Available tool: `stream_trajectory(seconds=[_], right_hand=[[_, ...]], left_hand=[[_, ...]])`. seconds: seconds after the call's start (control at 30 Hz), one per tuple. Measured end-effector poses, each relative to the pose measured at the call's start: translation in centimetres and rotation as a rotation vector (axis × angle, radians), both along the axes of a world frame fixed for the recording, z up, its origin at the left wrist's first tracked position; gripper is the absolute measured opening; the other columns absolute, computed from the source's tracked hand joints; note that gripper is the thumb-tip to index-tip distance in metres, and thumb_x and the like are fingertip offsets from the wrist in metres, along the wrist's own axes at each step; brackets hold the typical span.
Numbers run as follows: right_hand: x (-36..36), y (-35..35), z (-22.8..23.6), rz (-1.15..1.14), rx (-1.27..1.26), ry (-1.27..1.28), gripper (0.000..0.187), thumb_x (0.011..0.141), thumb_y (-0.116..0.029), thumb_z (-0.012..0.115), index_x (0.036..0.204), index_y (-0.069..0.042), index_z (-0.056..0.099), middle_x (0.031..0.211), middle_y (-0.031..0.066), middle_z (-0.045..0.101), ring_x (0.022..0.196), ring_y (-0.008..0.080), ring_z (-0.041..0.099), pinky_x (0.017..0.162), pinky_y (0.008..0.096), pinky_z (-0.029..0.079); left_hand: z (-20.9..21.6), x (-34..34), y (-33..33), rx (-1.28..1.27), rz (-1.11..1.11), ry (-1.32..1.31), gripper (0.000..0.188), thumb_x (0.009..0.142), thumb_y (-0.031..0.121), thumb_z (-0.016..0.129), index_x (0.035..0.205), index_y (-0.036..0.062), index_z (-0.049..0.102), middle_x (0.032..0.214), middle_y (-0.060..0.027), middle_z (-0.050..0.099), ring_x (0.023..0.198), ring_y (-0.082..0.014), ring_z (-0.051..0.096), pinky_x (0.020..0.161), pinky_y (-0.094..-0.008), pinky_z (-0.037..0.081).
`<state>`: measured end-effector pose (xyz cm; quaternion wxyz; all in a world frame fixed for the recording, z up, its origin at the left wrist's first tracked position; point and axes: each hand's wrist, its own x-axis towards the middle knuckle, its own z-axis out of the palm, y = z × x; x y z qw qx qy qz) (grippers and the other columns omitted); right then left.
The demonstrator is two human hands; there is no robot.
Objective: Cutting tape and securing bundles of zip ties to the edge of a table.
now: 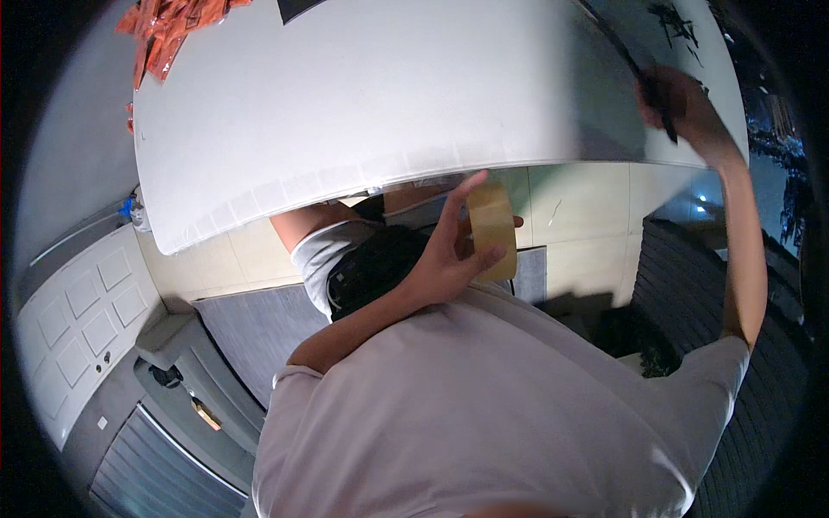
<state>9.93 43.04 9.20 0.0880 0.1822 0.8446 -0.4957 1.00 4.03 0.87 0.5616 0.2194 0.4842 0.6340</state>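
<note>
While the yellowish roll [492, 226] sits gripped in the left hand [442, 266] beside the near edge of the white table [363, 95], the right hand [691, 110] clasps a dark strip [615, 39]. We find translucent squares [302, 188] lining that edge, orange packets [168, 30] piled far left; what remains, we cannot tell.
</note>
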Motion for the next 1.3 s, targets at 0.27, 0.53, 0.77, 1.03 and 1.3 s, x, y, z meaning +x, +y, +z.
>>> stream_trajectory(seconds=[0.27, 0.53, 0.77, 1.03, 1.3], right_hand=[[3.7, -4.0, 2.6, 0.418, -0.383, -0.206, 0.087, 0.036, -0.044, 0.1, 0.102, -0.002, 0.062, 0.088, -0.0017, 0.054, 0.076, 0.0086, 0.049, 0.072, 0.0245, 0.043], [3.1, -0.9, 3.3, 0.449, -0.464, -0.64, 0.036, 0.056, -0.006, 0.075, 0.089, -0.005, 0.06, 0.08, -0.0008, 0.058, 0.074, 0.0085, 0.053, 0.065, 0.0233, 0.046], [0.8, -2.2, 2.9, 0.673, -0.176, -0.553, 0.038, 0.063, -0.027, 0.081, 0.087, -0.007, 0.059, 0.074, -0.0018, 0.057, 0.07, 0.0102, 0.053, 0.062, 0.0309, 0.044], [-0.3, -3.0, 1.7, 0.618, -0.213, -0.539, 0.043, 0.063, -0.026, 0.092, 0.088, -0.005, 0.064, 0.074, -0.0003, 0.06, 0.068, 0.0109, 0.055, 0.063, 0.0307, 0.045], [-0.7, -4.1, 2.4, 0.535, -0.142, -0.597, 0.036, 0.067, -0.021, 0.091, 0.087, -0.005, 0.066, 0.068, 0.0005, 0.065, 0.062, 0.0098, 0.058, 0.059, 0.0308, 0.046]], left_hand=[[0.2, 0.4, 0.0, -0.024, 0.033, -0.069, 0.089, 0.094, 0.017, 0.07, 0.159, 0.0212, 0.009, 0.141, -0.0161, 0.043, 0.129, -0.0307, 0.053, 0.103, -0.0465, 0.05], [0.2, 0.3, -0.5, 0.025, 0.08, -0.054, 0.089, 0.092, 0.016, 0.073, 0.159, 0.0184, 0.014, 0.138, -0.0139, 0.048, 0.128, -0.0305, 0.055, 0.104, -0.0443, 0.049], [0.3, 0.2, -0.6, -0.008, 0.062, -0.022, 0.086, 0.093, 0.013, 0.07, 0.159, 0.018, 0.014, 0.136, -0.0176, 0.053, 0.127, -0.0302, 0.057, 0.103, -0.0447, 0.049], [0.0, 0.3, -0.3, 0.015, 0.061, -0.037, 0.083, 0.096, 0.012, 0.067, 0.159, 0.0186, 0.014, 0.134, -0.0214, 0.059, 0.128, -0.0273, 0.056, 0.104, -0.0425, 0.048], [0.0, 0.4, -0.3, 0.029, 0.095, -0.043, 0.084, 0.094, 0.007, 0.068, 0.158, 0.0185, 0.014, 0.136, -0.0206, 0.057, 0.129, -0.0286, 0.055, 0.105, -0.0436, 0.049]])
